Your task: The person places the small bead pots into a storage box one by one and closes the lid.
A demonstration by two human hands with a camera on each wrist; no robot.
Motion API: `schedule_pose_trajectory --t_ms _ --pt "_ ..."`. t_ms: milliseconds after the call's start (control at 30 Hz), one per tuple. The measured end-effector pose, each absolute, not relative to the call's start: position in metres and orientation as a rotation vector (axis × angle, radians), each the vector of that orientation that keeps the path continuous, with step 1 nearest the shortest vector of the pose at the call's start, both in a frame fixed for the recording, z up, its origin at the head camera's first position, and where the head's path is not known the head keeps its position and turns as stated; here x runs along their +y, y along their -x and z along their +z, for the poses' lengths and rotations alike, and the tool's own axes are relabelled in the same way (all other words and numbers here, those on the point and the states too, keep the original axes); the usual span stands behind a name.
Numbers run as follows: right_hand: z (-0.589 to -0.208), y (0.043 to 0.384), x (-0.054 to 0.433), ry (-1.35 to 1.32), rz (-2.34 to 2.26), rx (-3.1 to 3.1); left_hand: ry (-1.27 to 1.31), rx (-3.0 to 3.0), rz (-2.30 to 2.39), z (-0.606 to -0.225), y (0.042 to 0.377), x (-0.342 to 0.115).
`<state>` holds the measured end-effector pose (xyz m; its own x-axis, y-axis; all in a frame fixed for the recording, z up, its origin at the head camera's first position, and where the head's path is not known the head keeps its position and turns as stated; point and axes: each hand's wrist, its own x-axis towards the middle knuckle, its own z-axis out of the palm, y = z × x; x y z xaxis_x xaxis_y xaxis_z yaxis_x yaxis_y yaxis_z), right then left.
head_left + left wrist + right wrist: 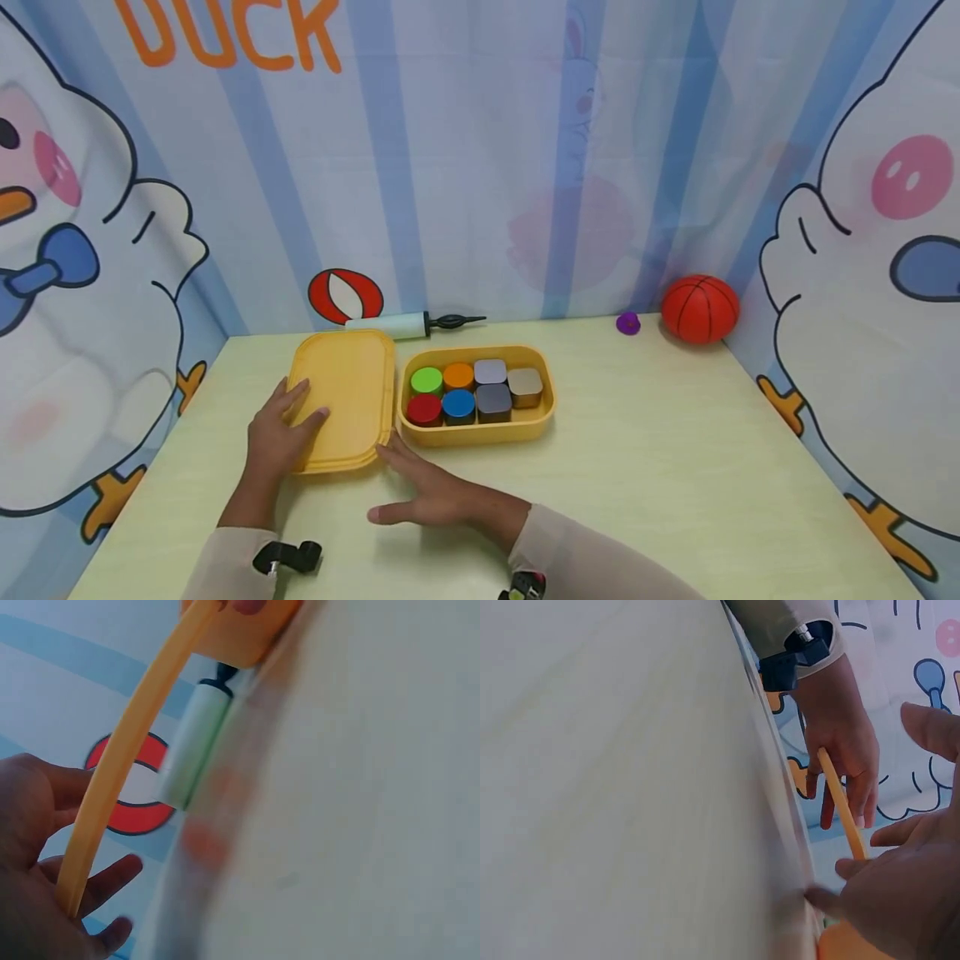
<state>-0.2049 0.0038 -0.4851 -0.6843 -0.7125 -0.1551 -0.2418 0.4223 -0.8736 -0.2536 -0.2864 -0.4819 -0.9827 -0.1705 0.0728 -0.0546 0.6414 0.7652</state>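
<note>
A yellow rectangular lid (347,400) is tilted at the left of the table. My left hand (276,433) holds its left edge, thumb over the top face; the left wrist view shows the lid (124,761) edge-on between thumb and fingers. My right hand (431,487) has its fingertips at the lid's lower right corner, thumb spread away and fingers extended. Just right of the lid stands a yellow box (480,433) holding several coloured pieces: round ones such as a red piece (425,410) and a blue piece (459,407), and squarish ones such as a grey piece (494,403).
Behind the lid lies a pale hand pump (390,324) with a black nozzle, against the printed curtain. A red basketball (700,309) and a small purple object (628,323) sit at the back right of the table (675,467). Curtains with printed ducks flank both sides.
</note>
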Motion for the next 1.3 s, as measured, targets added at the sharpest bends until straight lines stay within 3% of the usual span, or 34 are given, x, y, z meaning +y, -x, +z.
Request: schedule_pose_trajectory --t_ms 333,567,933,1300 --pt "-0.473 0.196 0.007 0.906 -1.690 1.897 -0.154 -2.502 -1.299 -0.442 0.240 -0.277" --pt "-0.465 0.196 0.015 0.770 -2.034 1.835 -0.109 -2.434 -1.441 -0.431 0.242 -0.260" --pt "-0.456 0.217 0.032 0.512 -2.198 1.835 0.239 -2.582 -1.389 -0.429 0.245 -0.238" --pt "-0.450 0.228 0.057 0.501 -2.288 1.912 0.028 -2.700 -1.548 -0.426 0.234 -0.224"
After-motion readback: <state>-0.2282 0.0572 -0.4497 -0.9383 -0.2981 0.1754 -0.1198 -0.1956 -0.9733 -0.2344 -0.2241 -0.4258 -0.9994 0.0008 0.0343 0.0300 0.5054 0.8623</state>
